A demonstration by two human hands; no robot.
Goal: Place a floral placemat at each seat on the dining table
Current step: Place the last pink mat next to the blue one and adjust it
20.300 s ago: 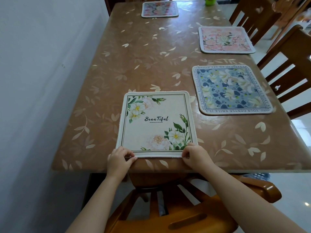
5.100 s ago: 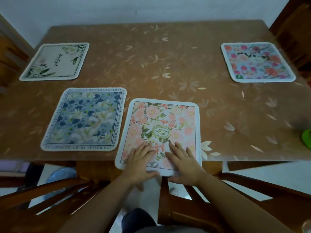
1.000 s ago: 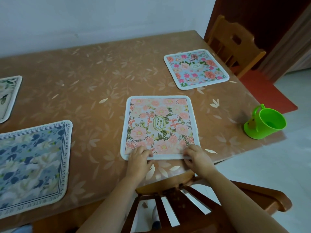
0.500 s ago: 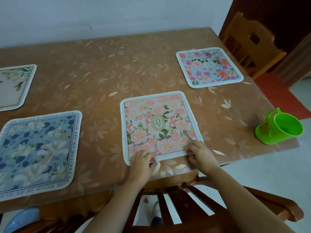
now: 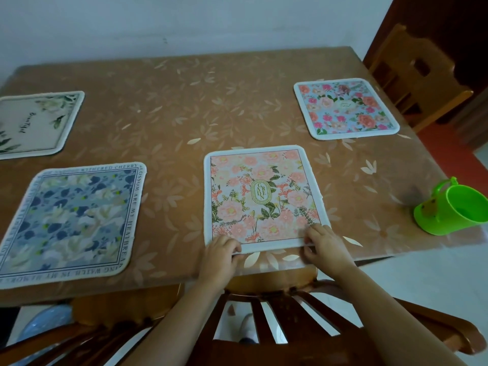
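Head view: four floral placemats laid on table (image 5: 184, 107). Left hand (image 5: 220, 253) & right hand (image 5: 326, 245), fingers pinched on near corners of pink "Garden" placemat (image 5: 261, 196), squaring it to chair (image 5: 277, 313). Task approx. complete; further seats can't be judged.

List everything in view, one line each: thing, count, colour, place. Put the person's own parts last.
pink placemat: 1, peach-pink floral, near edge, centre.
blue placemat: 1, blue and cream floral, near edge, left.
cream placemat: 1, cream with green leaves, far left.
bright floral placemat: 1, light blue with pink blooms, right end.
cup: 1, green, right edge, tipped.
table: 1, brown leaf-pattern cover.
chairs: at least 3, brown wood, right end and near side.
wall: white, behind.
left hand: 1, on pink placemat's near-left corner.
right hand: 1, on its near-right corner.
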